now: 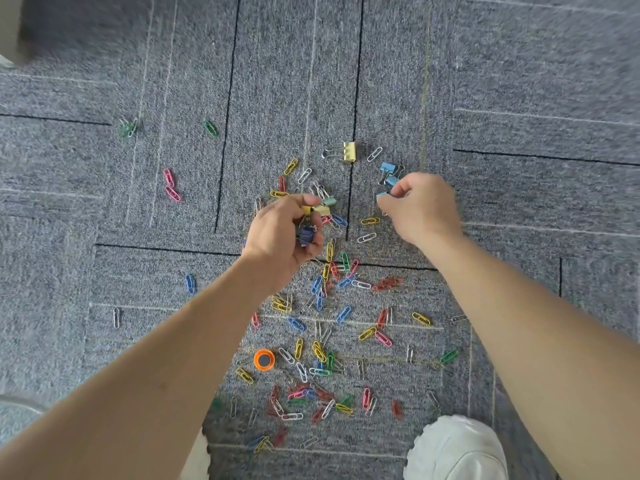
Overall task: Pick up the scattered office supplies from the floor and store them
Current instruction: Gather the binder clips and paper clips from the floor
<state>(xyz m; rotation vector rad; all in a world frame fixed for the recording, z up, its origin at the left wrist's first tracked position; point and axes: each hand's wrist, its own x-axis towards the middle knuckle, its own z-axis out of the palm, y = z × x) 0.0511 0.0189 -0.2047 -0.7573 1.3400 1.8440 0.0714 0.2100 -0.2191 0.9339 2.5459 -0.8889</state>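
While the right grip (pixel 420 206) is pinching a light-blue binder clip (pixel 382 196) at its fingertips, two more blue clips (pixel 388 168) are lying on the carpet floor (pixel 519 81) just beyond it. Left grip (pixel 284 233) is curling round a dark-blue binder clip (pixel 305 236), yellow clips (pixel 313 210) sitting at its fingertips. Yellow binder clip (pixel 349 151) is lying further out, between both grips. Coloured paper clips (pixel 343 315) are lying scattered nearer the body than both grips, orange magnet (pixel 264 359) among them.
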